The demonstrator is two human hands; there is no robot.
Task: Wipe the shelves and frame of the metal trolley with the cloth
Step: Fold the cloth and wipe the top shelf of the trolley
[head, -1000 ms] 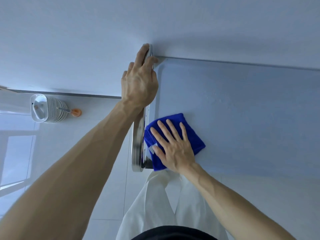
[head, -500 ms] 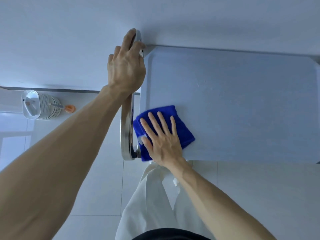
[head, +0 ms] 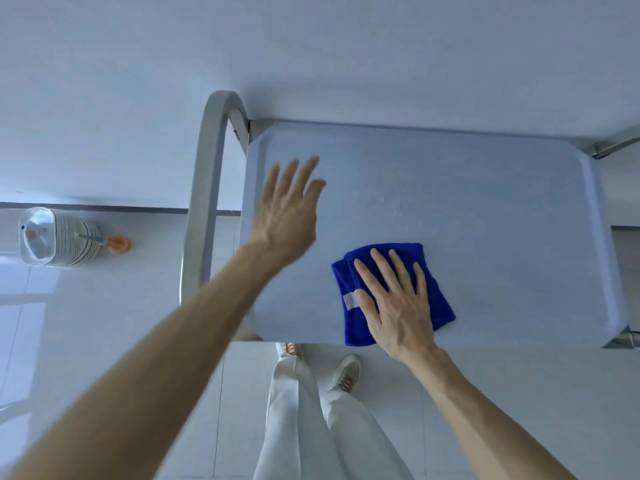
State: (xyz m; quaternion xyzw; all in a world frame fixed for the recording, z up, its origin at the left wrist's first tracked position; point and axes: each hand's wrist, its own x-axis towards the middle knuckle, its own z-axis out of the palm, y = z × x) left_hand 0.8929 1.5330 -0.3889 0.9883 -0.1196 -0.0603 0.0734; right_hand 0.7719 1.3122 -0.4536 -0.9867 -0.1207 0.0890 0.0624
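Trolley top shelf [head: 467, 188]: pale, matte tray with raised rim and rounded corners, filling centre and right of view; bare surface apart from the cloth. Metal handle [head: 204, 202]: brushed tube arching along the shelf's 9 o'clock side, curving in at the far corner. Metal corner brackets show at the shelf's 2 and 4 o'clock corners.

Cloth [head: 433, 282]: deep blue, folded to a rough square, small white tag on its 9 o'clock edge; lies flat on the shelf near the front rim, toward 6 o'clock.

Around: glossy white tiled floor [head: 104, 323]; at 9 o'clock from the handle, a ribbed white holder [head: 59, 237] with an orange-tipped brush, well apart from the trolley. White trousers and shoes at 6 o'clock, under the front rim.

Right hand [head: 398, 299]: fingers straight and spread, palm pressing flat on the cloth, covering its middle.

Left hand [head: 287, 216]: blurred, fingers extended, grasping nothing, over the shelf's left part, at 10 o'clock from the cloth and apart from it, beside the handle.
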